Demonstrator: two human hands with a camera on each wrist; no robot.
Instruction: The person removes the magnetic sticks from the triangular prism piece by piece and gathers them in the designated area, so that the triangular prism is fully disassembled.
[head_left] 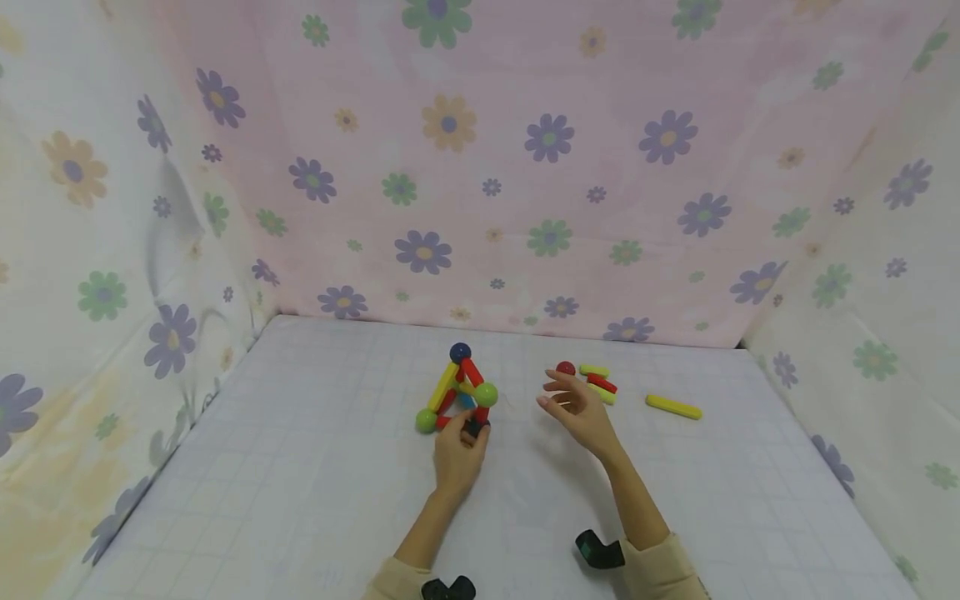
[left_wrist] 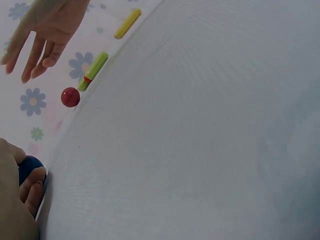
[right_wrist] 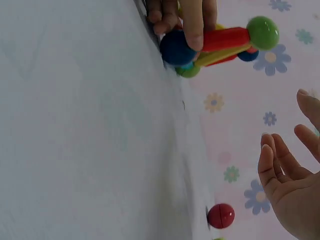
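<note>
A frame of coloured rods and balls stands on the table: a dark blue ball (head_left: 461, 353) on top, a yellow rod (head_left: 442, 387), a red rod (head_left: 472, 372), and green balls (head_left: 487, 394) at its sides. My left hand (head_left: 457, 458) holds a dark blue ball (right_wrist: 177, 48) at the near lower corner, fingers and thumb around it. In the right wrist view, another red rod (right_wrist: 226, 39) runs from near that ball to a green ball (right_wrist: 263, 33). My right hand (head_left: 590, 421) hovers above the table, its fingers relaxed and holding nothing.
Beyond my right hand lie a red ball (head_left: 566, 367), a short red rod (head_left: 602, 383) and yellow-green rods (head_left: 595, 370). A longer yellow rod (head_left: 673, 407) lies farther right. Flowered cloth (head_left: 495, 208) walls the white table (head_left: 315, 467) at the back and sides.
</note>
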